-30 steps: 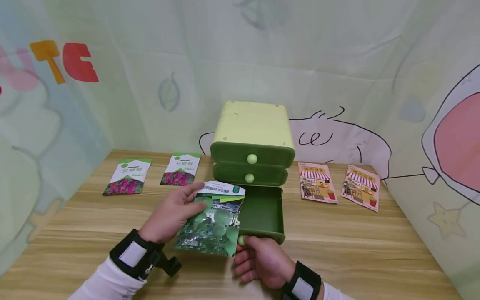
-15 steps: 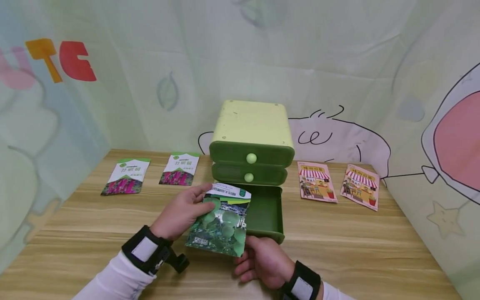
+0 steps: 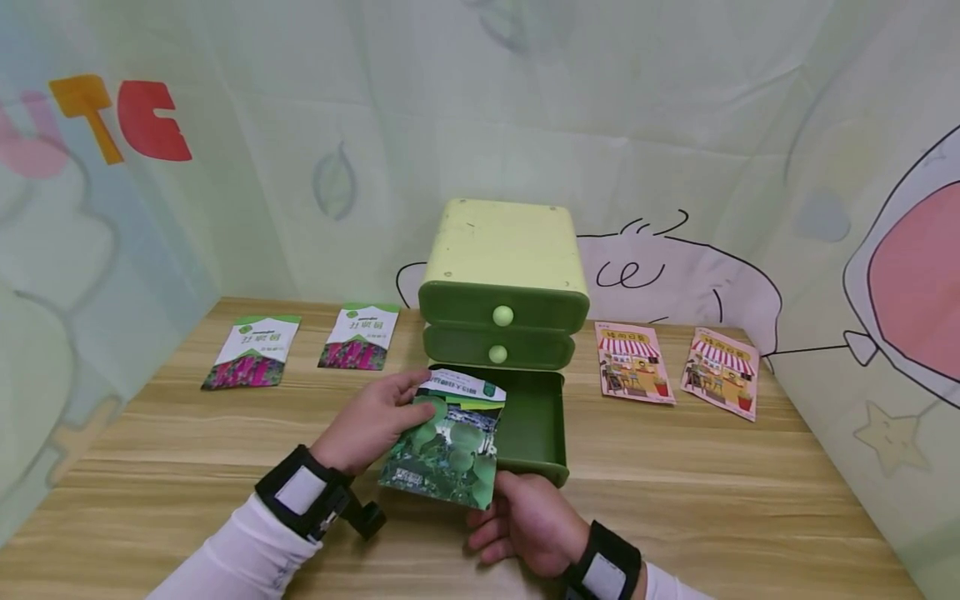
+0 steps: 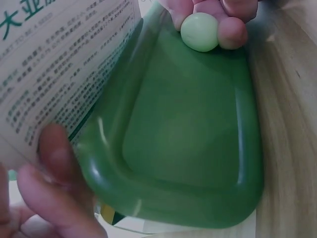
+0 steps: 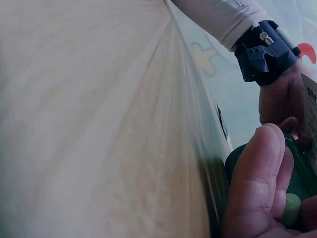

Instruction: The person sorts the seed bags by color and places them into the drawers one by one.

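A green seed packet (image 3: pixel 446 442) with a leaf picture is pinched by my left hand (image 3: pixel 375 421) at its upper left edge, tilted over the left side of the pulled-out bottom drawer (image 3: pixel 532 417). Printed text covers the back of the packet in the left wrist view. My right hand (image 3: pixel 528 521) stands at the drawer's front. In the left wrist view its fingers grip the pale green knob (image 4: pixel 199 32), which the packet hides from the head view. Two drawers above are closed in the small yellow-topped cabinet (image 3: pixel 510 242).
Two white and pink flower seed packets (image 3: pixel 253 354) lie left of the cabinet on the wooden table (image 3: pixel 697 492). Two pink packets (image 3: pixel 636 362) with a striped awning picture lie at its right. A printed cloth (image 3: pixel 300 100) hangs behind.
My left hand has carried the green seed packet a little to the right, further over the open drawer. The right hand has stayed at the knob.
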### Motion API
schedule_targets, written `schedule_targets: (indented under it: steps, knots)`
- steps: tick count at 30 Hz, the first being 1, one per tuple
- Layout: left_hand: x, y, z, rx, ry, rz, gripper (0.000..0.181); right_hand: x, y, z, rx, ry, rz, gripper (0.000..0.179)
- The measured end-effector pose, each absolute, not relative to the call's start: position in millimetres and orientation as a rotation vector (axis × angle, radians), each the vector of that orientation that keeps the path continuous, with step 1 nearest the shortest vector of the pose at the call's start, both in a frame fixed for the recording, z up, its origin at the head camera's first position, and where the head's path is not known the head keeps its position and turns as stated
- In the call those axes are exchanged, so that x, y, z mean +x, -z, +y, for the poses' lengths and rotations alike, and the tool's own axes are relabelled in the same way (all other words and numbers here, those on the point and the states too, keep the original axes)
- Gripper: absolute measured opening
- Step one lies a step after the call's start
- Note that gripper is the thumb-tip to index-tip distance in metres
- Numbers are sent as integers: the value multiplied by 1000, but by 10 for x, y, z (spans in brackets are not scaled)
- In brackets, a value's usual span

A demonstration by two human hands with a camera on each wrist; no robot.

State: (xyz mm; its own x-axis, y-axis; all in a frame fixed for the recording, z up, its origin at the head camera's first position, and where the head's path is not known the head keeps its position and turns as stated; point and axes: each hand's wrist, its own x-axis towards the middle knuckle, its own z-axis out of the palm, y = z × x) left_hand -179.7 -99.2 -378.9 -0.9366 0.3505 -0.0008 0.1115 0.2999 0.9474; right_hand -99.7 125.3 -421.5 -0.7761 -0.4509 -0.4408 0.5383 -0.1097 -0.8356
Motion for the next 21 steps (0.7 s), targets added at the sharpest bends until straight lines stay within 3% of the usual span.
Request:
schedule_targets:
  steps: [21]
  knots:
    - [-1940, 3837, -894, 452, -1698, 2324, 55, -985, 4235, 1236, 120, 1958, 1526, 42]
